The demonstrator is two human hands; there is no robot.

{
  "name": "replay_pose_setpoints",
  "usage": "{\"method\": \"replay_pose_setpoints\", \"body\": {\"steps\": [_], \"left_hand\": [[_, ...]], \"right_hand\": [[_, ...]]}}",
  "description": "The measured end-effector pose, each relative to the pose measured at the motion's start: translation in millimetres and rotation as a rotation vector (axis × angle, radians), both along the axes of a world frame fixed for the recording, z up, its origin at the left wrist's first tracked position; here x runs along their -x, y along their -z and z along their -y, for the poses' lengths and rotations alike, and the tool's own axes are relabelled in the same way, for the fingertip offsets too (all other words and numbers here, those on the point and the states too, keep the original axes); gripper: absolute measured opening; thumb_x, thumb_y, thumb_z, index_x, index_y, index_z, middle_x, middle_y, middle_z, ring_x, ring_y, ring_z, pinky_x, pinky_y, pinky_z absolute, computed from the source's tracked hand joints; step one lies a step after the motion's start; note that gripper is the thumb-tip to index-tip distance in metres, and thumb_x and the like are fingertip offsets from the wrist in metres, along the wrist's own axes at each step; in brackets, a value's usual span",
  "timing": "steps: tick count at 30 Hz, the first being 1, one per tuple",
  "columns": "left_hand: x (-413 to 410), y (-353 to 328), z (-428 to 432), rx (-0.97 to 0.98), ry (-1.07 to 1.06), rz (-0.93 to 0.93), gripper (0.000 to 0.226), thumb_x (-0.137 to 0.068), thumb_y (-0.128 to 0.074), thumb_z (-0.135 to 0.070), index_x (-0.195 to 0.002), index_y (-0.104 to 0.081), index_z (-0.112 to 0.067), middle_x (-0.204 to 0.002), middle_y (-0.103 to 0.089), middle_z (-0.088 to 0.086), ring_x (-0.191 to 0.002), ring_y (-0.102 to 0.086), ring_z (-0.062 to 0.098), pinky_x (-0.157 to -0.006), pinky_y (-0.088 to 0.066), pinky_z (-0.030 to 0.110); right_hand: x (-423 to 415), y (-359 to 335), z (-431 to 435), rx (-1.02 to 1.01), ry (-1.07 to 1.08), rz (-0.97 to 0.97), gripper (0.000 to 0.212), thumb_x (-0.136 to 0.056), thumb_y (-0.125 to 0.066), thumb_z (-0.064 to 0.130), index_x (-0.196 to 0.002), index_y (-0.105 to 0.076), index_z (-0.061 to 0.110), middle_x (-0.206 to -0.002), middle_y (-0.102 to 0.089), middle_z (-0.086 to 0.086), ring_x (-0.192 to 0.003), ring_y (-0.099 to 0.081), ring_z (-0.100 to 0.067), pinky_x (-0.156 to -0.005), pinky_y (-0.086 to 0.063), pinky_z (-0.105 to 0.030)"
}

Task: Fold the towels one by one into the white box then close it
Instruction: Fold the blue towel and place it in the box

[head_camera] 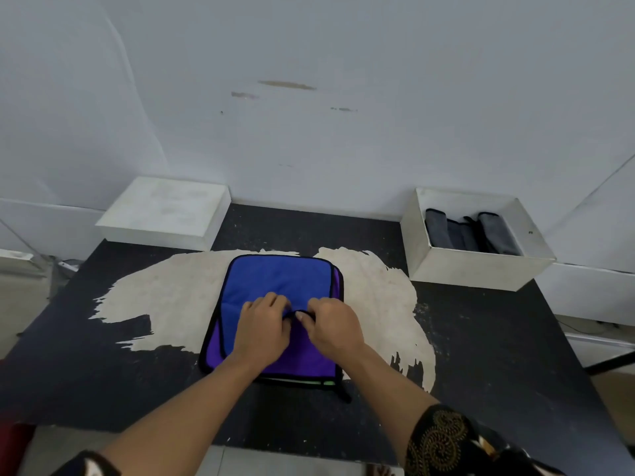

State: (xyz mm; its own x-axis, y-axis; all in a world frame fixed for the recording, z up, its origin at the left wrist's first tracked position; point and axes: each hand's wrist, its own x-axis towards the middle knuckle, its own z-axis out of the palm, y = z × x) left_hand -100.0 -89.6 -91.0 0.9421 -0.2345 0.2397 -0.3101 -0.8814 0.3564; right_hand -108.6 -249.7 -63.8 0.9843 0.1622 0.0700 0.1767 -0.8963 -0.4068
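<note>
Between your two hands, the fingers (302,316) of your right hand (335,329) and left hand (263,326) pinch the black-piped edge of a soft blue towel (278,280), partly folded over its purple side. It lies flat, a rounded rectangle, on the scuffed black worktop (481,338) with a worn pale patch. At the far right, an open white box (474,267) holds grey folded towels (467,233); its flat lid (165,213) sits far left. No writing is legible.
</note>
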Motion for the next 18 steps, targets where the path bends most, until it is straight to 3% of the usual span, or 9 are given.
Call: {"method": "replay_pose_setpoints", "body": {"steps": [3, 7, 12, 15, 18], "left_hand": [[-10, -4, -10, -0.082, -0.109, -0.03, 0.018, -0.071, -0.068, -0.004, -0.079, -0.064, -0.02, -0.077, -0.063, -0.006, -0.068, -0.058, 0.017, -0.07, -0.041, 0.033], [-10, -1, -46, -0.225, -0.256, -0.135, 0.019, -0.065, -0.065, 0.0, -0.072, -0.065, -0.018, -0.068, -0.063, -0.003, -0.065, -0.054, 0.021, -0.063, -0.036, 0.033], [-3, 2, -79, -0.361, -0.351, -0.26, 0.025, -0.072, -0.059, -0.008, -0.088, -0.074, -0.021, -0.086, -0.065, -0.001, -0.077, -0.056, 0.021, -0.07, -0.039, 0.032], [0, 5, -89, -0.278, -0.381, -0.278, 0.029, -0.076, -0.064, -0.009, -0.102, -0.073, -0.02, -0.105, -0.06, 0.004, -0.086, -0.058, 0.023, -0.076, -0.048, 0.034], [4, 1, -89, -0.132, -0.464, -0.29, 0.027, -0.085, -0.062, -0.01, -0.111, -0.067, -0.015, -0.102, -0.043, 0.008, -0.077, -0.051, 0.022, -0.065, -0.049, 0.034]], "right_hand": [[-1, -3, 5, 0.005, 0.001, -0.001, 0.03, -0.095, -0.056, 0.041, -0.077, -0.049, 0.019, -0.07, -0.05, 0.003, -0.064, -0.046, -0.015, -0.058, -0.041, -0.032], [0, -1, 16, 0.055, 0.021, -0.026, 0.015, -0.095, -0.058, 0.029, -0.091, -0.06, 0.015, -0.085, -0.058, 0.001, -0.076, -0.05, -0.015, -0.065, -0.042, -0.028], [7, 10, 32, 0.139, 0.144, -0.113, 0.019, -0.091, -0.057, 0.009, -0.106, -0.068, 0.013, -0.099, -0.061, -0.002, -0.092, -0.053, -0.017, -0.073, -0.047, -0.025], [11, 12, 33, 0.124, 0.225, -0.154, 0.018, -0.09, -0.056, 0.012, -0.104, -0.068, 0.014, -0.099, -0.061, -0.002, -0.091, -0.052, -0.016, -0.072, -0.048, -0.025], [12, 15, 33, -0.015, 0.373, -0.18, 0.017, -0.086, -0.059, 0.013, -0.1, -0.068, 0.013, -0.095, -0.06, -0.001, -0.085, -0.054, -0.015, -0.069, -0.051, -0.026]]}}
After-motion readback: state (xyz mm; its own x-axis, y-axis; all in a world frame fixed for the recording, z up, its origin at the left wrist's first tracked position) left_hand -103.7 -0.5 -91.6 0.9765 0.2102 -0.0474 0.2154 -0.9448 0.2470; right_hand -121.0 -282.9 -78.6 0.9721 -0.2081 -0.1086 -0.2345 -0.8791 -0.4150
